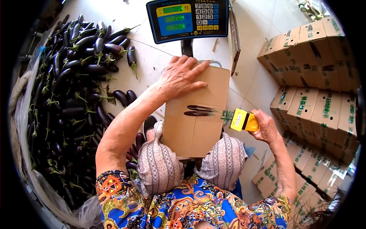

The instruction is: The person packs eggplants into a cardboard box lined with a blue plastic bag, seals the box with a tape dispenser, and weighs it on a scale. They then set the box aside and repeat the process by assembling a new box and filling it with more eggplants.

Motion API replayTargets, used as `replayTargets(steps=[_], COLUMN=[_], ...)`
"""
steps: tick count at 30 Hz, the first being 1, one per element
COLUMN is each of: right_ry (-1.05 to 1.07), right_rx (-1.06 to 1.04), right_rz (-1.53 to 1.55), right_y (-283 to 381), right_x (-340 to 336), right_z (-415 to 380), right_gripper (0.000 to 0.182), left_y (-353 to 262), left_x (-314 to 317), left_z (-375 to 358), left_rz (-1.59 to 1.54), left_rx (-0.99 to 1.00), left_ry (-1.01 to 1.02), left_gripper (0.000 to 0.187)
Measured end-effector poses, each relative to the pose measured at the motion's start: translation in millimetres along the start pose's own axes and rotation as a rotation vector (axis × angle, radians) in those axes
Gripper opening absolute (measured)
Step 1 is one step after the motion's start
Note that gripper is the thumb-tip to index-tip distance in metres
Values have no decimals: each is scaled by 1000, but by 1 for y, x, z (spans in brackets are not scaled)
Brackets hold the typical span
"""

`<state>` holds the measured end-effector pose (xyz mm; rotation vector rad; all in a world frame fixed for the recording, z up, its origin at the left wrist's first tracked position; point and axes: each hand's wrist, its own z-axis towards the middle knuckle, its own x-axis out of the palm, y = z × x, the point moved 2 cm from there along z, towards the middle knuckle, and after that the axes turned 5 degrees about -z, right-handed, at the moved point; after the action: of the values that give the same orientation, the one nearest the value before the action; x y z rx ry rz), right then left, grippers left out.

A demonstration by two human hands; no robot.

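Observation:
A closed cardboard box [187,131] printed with dark eggplants lies between my knees, its far end by the scale. My left hand [185,78] presses flat on the far part of its top, fingers spread. On the right, my right hand [265,128] is closed around a yellow tape dispenser [244,120], held at the box's right edge. Green print [227,115] shows at that edge, beside the dispenser. Just past my left hand, the digital scale display [187,21] stands on a post with lit green numbers.
A large heap of eggplants [72,110] covers the floor on my left, edged by clear plastic sheeting [34,179]. Several stacked, printed cartons [305,57] stand on the right. A flat cardboard piece [234,42] leans beside the scale display.

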<state>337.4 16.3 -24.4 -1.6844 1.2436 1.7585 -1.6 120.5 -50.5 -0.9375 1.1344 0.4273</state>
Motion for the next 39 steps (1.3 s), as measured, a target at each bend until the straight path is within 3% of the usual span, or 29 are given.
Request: replayTargets(steps=[3,5,6,8,10,12,17,21,24,27,28,30,31,32,34,35,36,39], right_ry=[-39,-36,-24,-48,-62,-84,-108,-82,24,62,68,111,147,186,177,171,175,187], right_rx=[-3,-12,-8,-12,0,6,82,121,150,99,80,44,68,89,80,83,73,59], right_rz=[101,165,187,216,228,218,144,62,-21,-80,-73,-112,-115,-123,-166,-189,-185,-180], right_y=[-13,-8,-6,-10,-6,-4,14,44,73,113,123,143,151,160,177,181,183,182], right_x=[34,52,57,66,67,67,42,-13,-28,-36,-36,-32,-27,-21,-7,-4,-5,-3], right_z=[0,16,23,27,25,22,-10,0,21,67,82,109,123,135,158,165,168,173], right_gripper=[52,53,53,52,51,51,46,46,54,51,50,45,47,50,54,56,58,62], left_y=[21,49,54,38,12,10,5,-1,28,107,80,85,65,50,53,48,51,67], left_x=[12,33,51,94,104,104,106,142,163,201,126,95,58,23,36,31,37,58], left_z=[-15,-52,-72,-106,-125,-123,-91,-77,-84,-114,-106,-124,-120,-116,-112,-117,-120,-121], left_rz=[-177,-720,-992,-1402,-1690,-1885,-2113,-2271,-2277,-1898,-1795,-1359,-1262,-1220,-1216,-840,-706,-938], left_rx=[4,-347,-527,-605,-795,-802,-826,-835,-836,-827,-1020,-949,-846,-734,-621,-376,-375,-588], left_ry=[-445,-447,-439,-228,-218,-149,15,119,191,305,160,-131,-141,-19,-107,-130,-173,-141], left_gripper=[53,53,53,57,64,65,64,62,60,58,63,76,78,69,58,53,55,58])
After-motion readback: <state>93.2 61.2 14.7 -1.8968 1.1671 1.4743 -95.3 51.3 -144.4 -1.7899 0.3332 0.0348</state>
